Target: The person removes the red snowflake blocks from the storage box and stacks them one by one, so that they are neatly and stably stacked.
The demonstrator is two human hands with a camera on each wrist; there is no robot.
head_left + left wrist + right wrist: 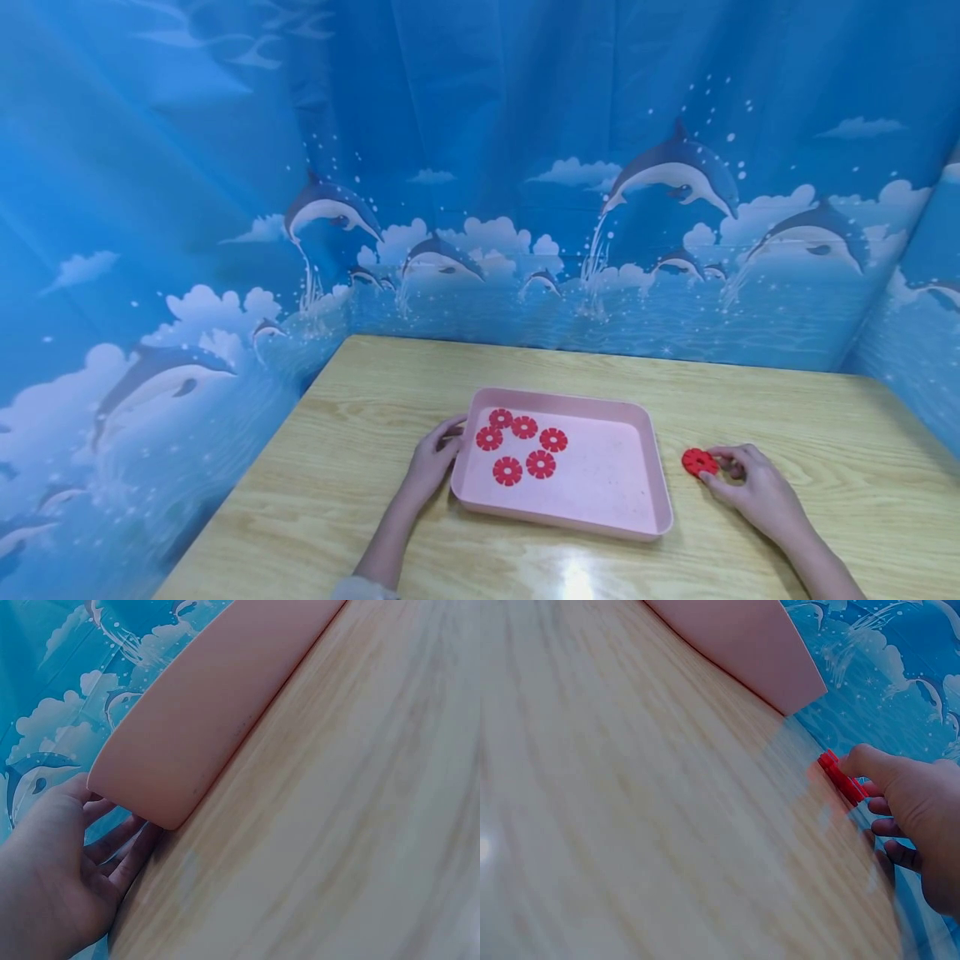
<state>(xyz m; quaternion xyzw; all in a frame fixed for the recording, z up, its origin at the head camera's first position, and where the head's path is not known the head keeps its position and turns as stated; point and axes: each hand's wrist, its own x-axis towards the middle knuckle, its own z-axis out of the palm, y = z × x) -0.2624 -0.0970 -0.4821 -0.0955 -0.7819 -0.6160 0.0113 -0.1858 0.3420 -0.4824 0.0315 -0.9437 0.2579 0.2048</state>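
- Pinching a red notched piece (691, 463) between thumb and fingers, a person's right hand (759, 492) held it right of a pink tray (600, 467);
- the left hand (432, 458), fingers loosely extended, touched the tray's left end;
- six red discs (515, 472) lay inside

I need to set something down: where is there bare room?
Bare table: between pink tray and dolphin curtain; also right of the right hand. Inside the tray, the right side is free; the left, crowded with red discs.
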